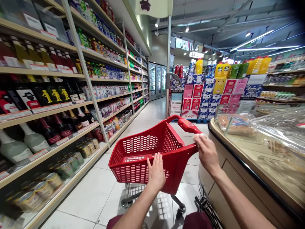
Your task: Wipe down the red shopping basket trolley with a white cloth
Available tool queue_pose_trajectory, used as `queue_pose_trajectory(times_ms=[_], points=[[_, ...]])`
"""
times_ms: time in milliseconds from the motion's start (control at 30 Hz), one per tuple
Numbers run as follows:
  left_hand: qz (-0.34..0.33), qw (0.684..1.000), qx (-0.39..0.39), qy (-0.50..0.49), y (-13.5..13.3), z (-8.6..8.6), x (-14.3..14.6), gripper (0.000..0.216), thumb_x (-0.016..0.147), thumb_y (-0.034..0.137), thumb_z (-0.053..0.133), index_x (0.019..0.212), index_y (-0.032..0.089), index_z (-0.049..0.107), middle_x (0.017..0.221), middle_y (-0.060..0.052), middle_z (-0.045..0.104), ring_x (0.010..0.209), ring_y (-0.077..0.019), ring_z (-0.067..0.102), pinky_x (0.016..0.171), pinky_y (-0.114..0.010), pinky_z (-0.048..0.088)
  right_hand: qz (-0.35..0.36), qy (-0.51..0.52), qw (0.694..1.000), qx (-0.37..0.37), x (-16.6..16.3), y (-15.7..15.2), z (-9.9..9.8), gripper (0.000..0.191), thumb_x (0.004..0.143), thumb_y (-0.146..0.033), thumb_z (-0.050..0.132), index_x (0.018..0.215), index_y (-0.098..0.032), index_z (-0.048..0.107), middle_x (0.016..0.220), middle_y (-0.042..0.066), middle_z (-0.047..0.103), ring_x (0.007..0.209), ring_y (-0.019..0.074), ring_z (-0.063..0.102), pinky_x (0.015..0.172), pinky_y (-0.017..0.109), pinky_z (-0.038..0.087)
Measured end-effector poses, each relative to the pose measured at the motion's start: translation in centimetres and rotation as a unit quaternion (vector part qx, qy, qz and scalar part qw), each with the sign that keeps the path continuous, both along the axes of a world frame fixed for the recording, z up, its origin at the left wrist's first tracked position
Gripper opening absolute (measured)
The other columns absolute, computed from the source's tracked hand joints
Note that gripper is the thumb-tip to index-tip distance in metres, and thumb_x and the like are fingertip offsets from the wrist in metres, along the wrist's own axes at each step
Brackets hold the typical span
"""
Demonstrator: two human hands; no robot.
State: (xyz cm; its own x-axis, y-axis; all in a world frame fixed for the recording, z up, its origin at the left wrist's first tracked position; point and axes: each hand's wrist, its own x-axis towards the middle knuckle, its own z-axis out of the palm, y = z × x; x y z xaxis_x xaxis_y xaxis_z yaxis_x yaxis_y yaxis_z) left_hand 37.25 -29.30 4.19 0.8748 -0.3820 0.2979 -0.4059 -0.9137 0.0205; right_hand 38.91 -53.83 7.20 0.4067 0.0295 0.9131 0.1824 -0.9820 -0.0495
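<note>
A red plastic shopping cart stands on the tiled floor in front of me, its basket empty. My left hand lies flat on the near rim of the basket, fingers stretched out. My right hand is closed on a small white cloth or tissue and presses it against the cart's red handle.
Shelves of wine bottles and cans run along the left. A glass-topped counter stands close on the right. Stacked boxes and juice bottles stand ahead, with fridges at the aisle's far end.
</note>
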Motion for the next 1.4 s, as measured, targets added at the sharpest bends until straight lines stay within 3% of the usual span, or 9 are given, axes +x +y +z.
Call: queue_pose_trajectory(times_ms=[100,267,433,633,800,967,1133,1300,1400], points=[[0.006,1.0,-0.01,-0.002,-0.1,-0.3,0.0,0.071,0.07,0.014,0.037,0.137,0.008,0.016,0.144,-0.01,0.02,0.133,-0.0231,0.012,0.107,-0.054,0.01,-0.031,-0.018,0.999,0.024,-0.1,0.3,0.2,0.033,0.085,-0.02,0.036,0.111,-0.018,0.057,0.117,0.011,0.055,0.111,0.0224,0.047,0.095,0.044,0.037],[0.01,1.0,-0.017,0.0,-0.1,-0.5,0.0,0.072,0.069,0.014,0.038,0.137,0.008,0.016,0.145,-0.01,0.018,0.133,-0.0241,0.01,0.106,-0.054,0.01,0.08,0.047,0.993,-0.068,-0.4,2.2,-0.2,0.036,0.085,-0.015,0.034,0.111,-0.022,0.058,0.118,0.006,0.055,0.119,0.0206,0.039,0.098,0.041,0.035],[-0.003,1.0,-0.019,-0.001,-0.1,-0.5,-0.2,0.072,0.071,0.016,0.038,0.138,0.009,0.013,0.145,-0.009,0.017,0.134,-0.0239,0.009,0.106,-0.055,0.01,-0.007,-0.004,0.999,0.032,0.0,1.4,-0.3,0.035,0.085,-0.02,0.036,0.114,-0.019,0.056,0.119,0.01,0.054,0.114,0.0221,0.044,0.097,0.044,0.034],[0.001,1.0,-0.015,0.0,-0.1,-0.4,-0.4,0.068,0.074,0.018,0.036,0.137,0.008,0.014,0.145,-0.01,0.016,0.134,-0.0239,0.008,0.106,-0.056,0.01,0.091,0.064,0.99,-0.085,-0.3,4.7,-1.3,0.039,0.084,-0.011,0.033,0.113,-0.021,0.056,0.119,0.006,0.055,0.12,0.0207,0.039,0.098,0.041,0.034],[-0.015,1.0,-0.002,-0.006,0.2,-0.4,-0.3,0.071,0.073,0.019,0.038,0.138,0.009,0.011,0.145,-0.011,0.016,0.134,-0.0251,0.007,0.105,-0.056,0.011,0.02,0.02,1.0,0.003,0.1,4.8,-1.2,0.035,0.084,-0.016,0.036,0.113,-0.017,0.057,0.116,0.012,0.056,0.118,0.0239,0.041,0.096,0.046,0.035],[-0.021,1.0,-0.016,-0.011,0.5,-0.7,-0.1,0.069,0.075,0.018,0.036,0.138,0.009,0.01,0.145,-0.01,0.016,0.134,-0.0226,0.009,0.106,-0.056,0.007,0.114,0.075,0.986,-0.091,-0.2,6.9,-2.1,0.038,0.084,-0.012,0.034,0.115,-0.021,0.055,0.121,0.006,0.054,0.12,0.0209,0.038,0.098,0.041,0.035],[-0.007,1.0,-0.029,-0.003,0.7,-0.8,-0.1,0.071,0.073,0.018,0.037,0.138,0.009,0.011,0.145,-0.009,0.016,0.134,-0.0232,0.01,0.106,-0.055,0.009,0.048,0.028,0.998,-0.022,-0.2,6.4,-2.0,0.036,0.084,-0.013,0.036,0.114,-0.016,0.055,0.119,0.012,0.053,0.12,0.0244,0.038,0.097,0.045,0.034],[-0.017,0.999,-0.032,0.016,1.3,-0.5,0.0,0.069,0.073,0.018,0.037,0.137,0.009,0.014,0.145,-0.009,0.018,0.133,-0.0221,0.012,0.106,-0.054,0.007,0.103,0.078,0.987,-0.091,-0.1,8.4,-2.7,0.042,0.082,-0.009,0.033,0.118,-0.021,0.053,0.122,0.006,0.053,0.122,0.0211,0.036,0.099,0.04,0.031],[0.015,0.999,-0.023,0.027,2.3,-0.2,0.2,0.068,0.072,0.018,0.037,0.137,0.008,0.017,0.144,-0.01,0.021,0.133,-0.0229,0.013,0.107,-0.053,0.006,0.06,0.079,0.993,-0.064,0.2,9.1,-2.5,0.04,0.083,-0.012,0.035,0.118,-0.02,0.052,0.12,0.007,0.054,0.119,0.0223,0.039,0.098,0.041,0.031]])
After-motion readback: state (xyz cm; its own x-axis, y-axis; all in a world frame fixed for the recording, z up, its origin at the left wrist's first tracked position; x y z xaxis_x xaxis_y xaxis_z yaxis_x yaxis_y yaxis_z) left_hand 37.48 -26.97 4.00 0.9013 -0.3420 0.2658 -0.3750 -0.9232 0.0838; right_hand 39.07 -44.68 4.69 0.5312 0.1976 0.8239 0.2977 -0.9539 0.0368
